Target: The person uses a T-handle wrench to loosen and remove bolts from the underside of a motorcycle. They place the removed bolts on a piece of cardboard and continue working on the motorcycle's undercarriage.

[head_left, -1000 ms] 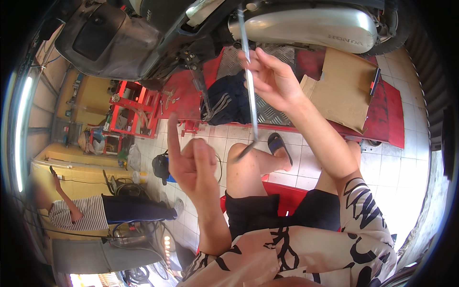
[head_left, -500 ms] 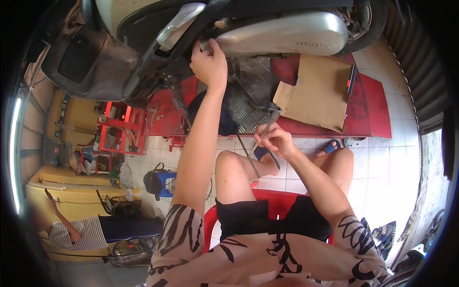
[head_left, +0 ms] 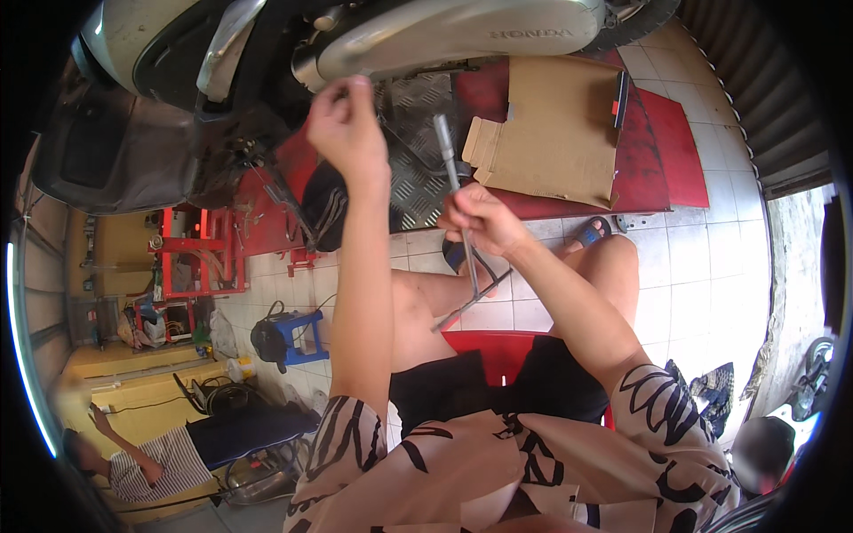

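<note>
My left hand (head_left: pixel 346 129) is raised just below the silver side cover (head_left: pixel 444 40) of a parked scooter, its fingers curled and slightly blurred; whether anything is between them is hidden. In my right hand (head_left: pixel 475 218), over my knees, is a metal T-handle socket wrench (head_left: pixel 447 142). The socket end points up toward the scooter and the crossbar hangs below my fist, near my left knee (head_left: pixel 413 311).
A red work platform (head_left: pixel 666 169) carries flattened cardboard (head_left: pixel 555 133) and dark cloth. A red metal stand (head_left: pixel 191 249) and a blue stool (head_left: pixel 304 338) stand at left. A person in a striped shirt (head_left: pixel 155 462) is at lower left. I sit on a red chair (head_left: pixel 498 351).
My right hand has come down from the scooter with the wrench. My left hand rose to the scooter's side and is now slightly away from that spot. The view has shifted.
</note>
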`<action>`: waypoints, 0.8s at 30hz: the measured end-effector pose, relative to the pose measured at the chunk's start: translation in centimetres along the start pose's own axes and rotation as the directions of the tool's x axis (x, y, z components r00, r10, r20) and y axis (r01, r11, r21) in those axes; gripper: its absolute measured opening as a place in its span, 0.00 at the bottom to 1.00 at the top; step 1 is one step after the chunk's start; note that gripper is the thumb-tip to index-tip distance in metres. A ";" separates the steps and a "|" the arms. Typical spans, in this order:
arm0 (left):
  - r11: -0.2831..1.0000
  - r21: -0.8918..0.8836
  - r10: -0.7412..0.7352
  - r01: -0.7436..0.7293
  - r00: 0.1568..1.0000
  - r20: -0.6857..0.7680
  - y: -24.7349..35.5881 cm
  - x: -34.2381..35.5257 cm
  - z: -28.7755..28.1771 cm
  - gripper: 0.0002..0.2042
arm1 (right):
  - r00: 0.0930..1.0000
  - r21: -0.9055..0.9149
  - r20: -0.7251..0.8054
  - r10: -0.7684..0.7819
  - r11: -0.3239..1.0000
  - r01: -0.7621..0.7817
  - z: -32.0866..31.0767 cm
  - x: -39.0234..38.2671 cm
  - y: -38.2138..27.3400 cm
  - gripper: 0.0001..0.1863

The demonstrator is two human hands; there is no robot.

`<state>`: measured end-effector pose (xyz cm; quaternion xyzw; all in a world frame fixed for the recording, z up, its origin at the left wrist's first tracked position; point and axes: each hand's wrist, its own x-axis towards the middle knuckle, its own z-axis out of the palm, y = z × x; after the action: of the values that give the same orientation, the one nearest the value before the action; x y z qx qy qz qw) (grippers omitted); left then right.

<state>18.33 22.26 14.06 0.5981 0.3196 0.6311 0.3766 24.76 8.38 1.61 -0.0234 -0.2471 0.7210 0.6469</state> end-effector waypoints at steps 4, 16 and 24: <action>0.975 0.200 -0.171 0.097 0.901 0.399 -4.6 -6.1 0.0 0.05 | 0.988 0.202 0.153 0.032 0.977 -0.063 -0.6 -0.1 -2.4 0.26; 0.890 0.452 -0.347 0.058 0.729 0.590 -2.2 -11.7 -7.2 0.15 | 0.993 -0.067 -0.116 0.028 0.997 -0.036 -0.2 1.9 -2.9 0.22; 0.655 0.659 -0.400 -0.370 0.570 0.718 6.6 -16.8 -9.9 0.17 | 0.969 -0.316 -0.245 -0.027 0.947 -0.053 -0.1 7.6 0.6 0.21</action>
<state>7.87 4.93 10.26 0.9140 0.3434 0.0806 0.2004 22.97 15.53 3.45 -0.2188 -0.2785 0.6672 0.6553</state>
